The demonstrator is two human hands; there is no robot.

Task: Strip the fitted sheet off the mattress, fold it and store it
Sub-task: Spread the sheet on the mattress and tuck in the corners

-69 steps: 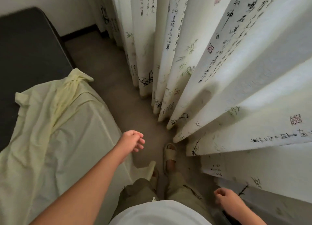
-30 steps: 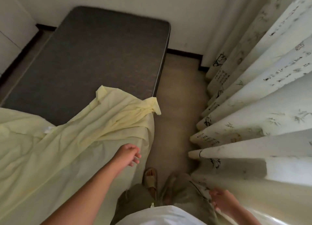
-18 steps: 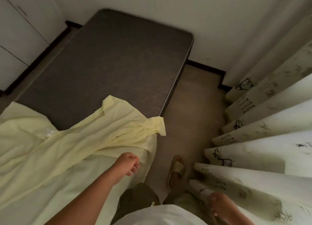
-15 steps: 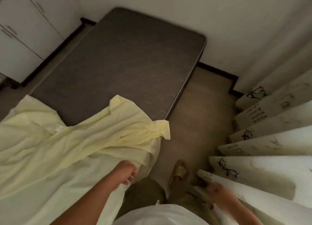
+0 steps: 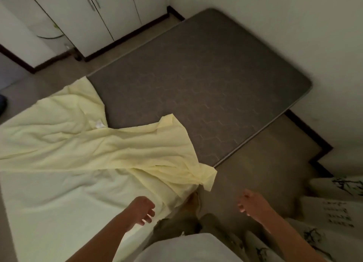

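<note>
The pale yellow fitted sheet (image 5: 82, 163) covers the near half of the dark grey mattress (image 5: 206, 80); its far half is folded back in a rumpled band, with one loose corner hanging off the mattress's right edge. My left hand (image 5: 142, 208) hovers just above the sheet near that edge, fingers loosely curled and holding nothing. My right hand (image 5: 250, 203) hangs over the floor to the right of the mattress, fingers apart and empty.
White wardrobe doors (image 5: 102, 15) stand beyond the mattress at the upper left. A white wall (image 5: 275, 25) runs along the far side. Printed curtains (image 5: 334, 212) hang at the right. A strip of beige floor (image 5: 265, 163) lies between mattress and curtains; my legs stand there.
My view has swung left from the curtains to the mattress and wardrobe. My right hand has risen from beside the curtain to in front of me. The sheet has not moved.
</note>
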